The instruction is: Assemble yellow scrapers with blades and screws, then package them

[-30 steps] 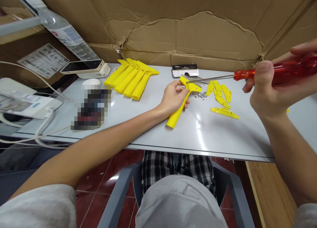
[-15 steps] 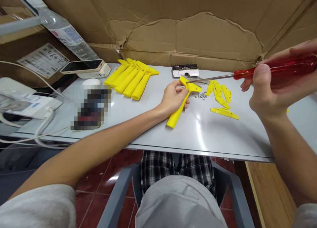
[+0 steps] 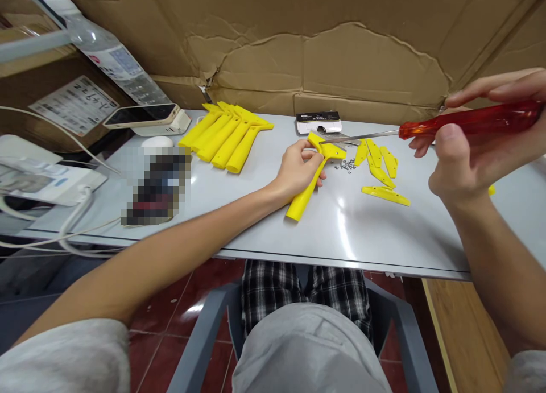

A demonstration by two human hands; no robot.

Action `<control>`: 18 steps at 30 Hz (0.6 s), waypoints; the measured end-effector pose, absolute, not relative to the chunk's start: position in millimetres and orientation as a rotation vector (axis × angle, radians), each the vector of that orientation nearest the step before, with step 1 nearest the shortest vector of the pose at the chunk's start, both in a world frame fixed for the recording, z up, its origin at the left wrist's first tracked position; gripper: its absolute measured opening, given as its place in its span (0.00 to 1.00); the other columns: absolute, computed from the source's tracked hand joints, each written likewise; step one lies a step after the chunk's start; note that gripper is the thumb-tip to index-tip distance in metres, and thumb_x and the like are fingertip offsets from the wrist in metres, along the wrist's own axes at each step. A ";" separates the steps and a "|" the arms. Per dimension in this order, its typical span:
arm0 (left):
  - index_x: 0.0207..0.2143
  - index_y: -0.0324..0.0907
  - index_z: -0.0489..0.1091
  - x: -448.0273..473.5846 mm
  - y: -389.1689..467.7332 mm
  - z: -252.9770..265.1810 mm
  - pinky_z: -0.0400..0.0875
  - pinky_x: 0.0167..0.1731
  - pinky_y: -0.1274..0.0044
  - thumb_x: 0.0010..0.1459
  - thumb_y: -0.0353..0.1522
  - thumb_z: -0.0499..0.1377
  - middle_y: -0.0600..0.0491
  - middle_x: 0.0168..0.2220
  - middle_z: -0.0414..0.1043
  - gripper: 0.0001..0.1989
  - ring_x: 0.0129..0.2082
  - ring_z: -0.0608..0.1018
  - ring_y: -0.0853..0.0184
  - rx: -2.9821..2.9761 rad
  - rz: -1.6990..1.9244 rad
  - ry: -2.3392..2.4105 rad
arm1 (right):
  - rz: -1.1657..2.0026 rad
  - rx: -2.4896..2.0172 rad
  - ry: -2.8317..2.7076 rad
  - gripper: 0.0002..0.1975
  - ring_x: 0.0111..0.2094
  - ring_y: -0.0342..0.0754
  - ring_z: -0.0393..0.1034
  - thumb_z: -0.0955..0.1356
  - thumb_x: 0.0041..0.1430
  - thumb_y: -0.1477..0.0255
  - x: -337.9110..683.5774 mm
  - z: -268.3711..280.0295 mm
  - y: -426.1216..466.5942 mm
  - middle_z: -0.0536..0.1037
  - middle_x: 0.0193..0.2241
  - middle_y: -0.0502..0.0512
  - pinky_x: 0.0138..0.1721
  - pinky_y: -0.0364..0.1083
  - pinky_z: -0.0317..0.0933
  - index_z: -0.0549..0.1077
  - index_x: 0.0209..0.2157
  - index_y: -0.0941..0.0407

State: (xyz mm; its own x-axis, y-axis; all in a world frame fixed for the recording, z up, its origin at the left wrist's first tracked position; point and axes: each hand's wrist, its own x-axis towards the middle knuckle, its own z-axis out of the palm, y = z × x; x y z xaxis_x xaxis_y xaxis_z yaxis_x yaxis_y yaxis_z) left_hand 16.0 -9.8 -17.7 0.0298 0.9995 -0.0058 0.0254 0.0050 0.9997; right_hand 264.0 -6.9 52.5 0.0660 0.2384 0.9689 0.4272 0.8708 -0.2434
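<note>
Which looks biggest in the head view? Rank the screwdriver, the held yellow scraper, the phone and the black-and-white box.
1. screwdriver, though it is nearer the camera.
2. yellow scraper.
3. phone, close to the scraper, so unsure.
4. black-and-white box.

Even, fairly bright indoor light from above; white glare streak on table (image 3: 341, 222) near its front edge, smaller sheen spots left of centre. Soft shadows under left hand (image 3: 298, 168) and right hand (image 3: 473, 148). Wide-angle bend at edges, bottle (image 3: 106, 52) leans hard. Slight blur on right hand and screwdriver (image 3: 447, 123). One pixelated patch left of centre, floor below dimmer
</note>
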 end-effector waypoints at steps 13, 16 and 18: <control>0.43 0.43 0.65 16.2 -10.4 -17.0 0.71 0.18 0.76 0.66 0.26 0.57 0.52 0.33 0.79 0.05 0.20 0.78 0.70 1.212 1.172 1.208 | -0.330 -0.443 -1.635 0.24 0.38 0.23 0.68 0.73 0.55 0.73 268.4 48.4 -1.2 0.68 0.50 0.47 0.40 0.30 0.71 0.71 0.54 0.56; 0.43 0.43 0.65 16.1 -10.2 -17.7 0.71 0.18 0.77 0.66 0.27 0.58 0.52 0.32 0.78 0.05 0.19 0.78 0.70 1.226 1.171 1.205 | -0.412 -0.475 -1.626 0.20 0.38 0.21 0.68 0.71 0.60 0.69 269.5 48.5 -2.3 0.69 0.50 0.46 0.40 0.26 0.67 0.70 0.53 0.55; 0.43 0.43 0.66 16.0 -9.9 -18.3 0.71 0.18 0.78 0.66 0.27 0.59 0.52 0.32 0.78 0.05 0.19 0.78 0.70 1.229 1.171 1.203 | -0.340 -0.549 -1.589 0.20 0.40 0.23 0.72 0.71 0.60 0.65 270.4 47.6 -3.0 0.69 0.49 0.47 0.41 0.28 0.67 0.69 0.51 0.58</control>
